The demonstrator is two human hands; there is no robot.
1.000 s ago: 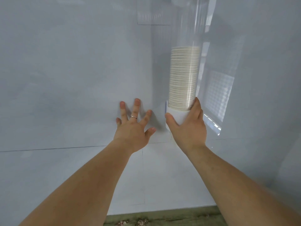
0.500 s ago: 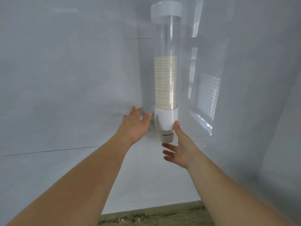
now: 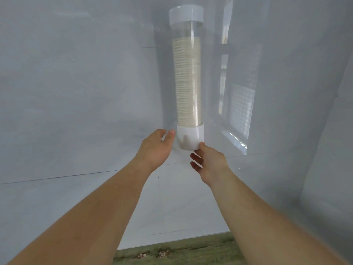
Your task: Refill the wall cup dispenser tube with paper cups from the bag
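The cup dispenser tube (image 3: pixel 186 35) hangs upright on the pale wall, clear, with a white top cap (image 3: pixel 186 15) and a white bottom collar (image 3: pixel 190 138). A cream stack of paper cups (image 3: pixel 187 83) fills most of it. My left hand (image 3: pixel 154 148) hovers just left of the collar, fingers loosely curved, thumb tip near the collar's edge, holding nothing. My right hand (image 3: pixel 210 163) is under the collar. Its thumb touches the lower rim and its fingers curl apart below. No cup shows in it. The bag is out of view.
A glossy grey-white wall (image 3: pixel 76 111) fills the view, with a window's reflection (image 3: pixel 238 111) right of the tube. The wall turns a corner at the far right (image 3: pixel 328 150). A strip of green-brown floor (image 3: pixel 172 251) shows at the bottom edge.
My right hand let go of the collar and dropped beneath it. My left hand came off the wall to the collar's side. The cup bottom below the collar no longer shows.
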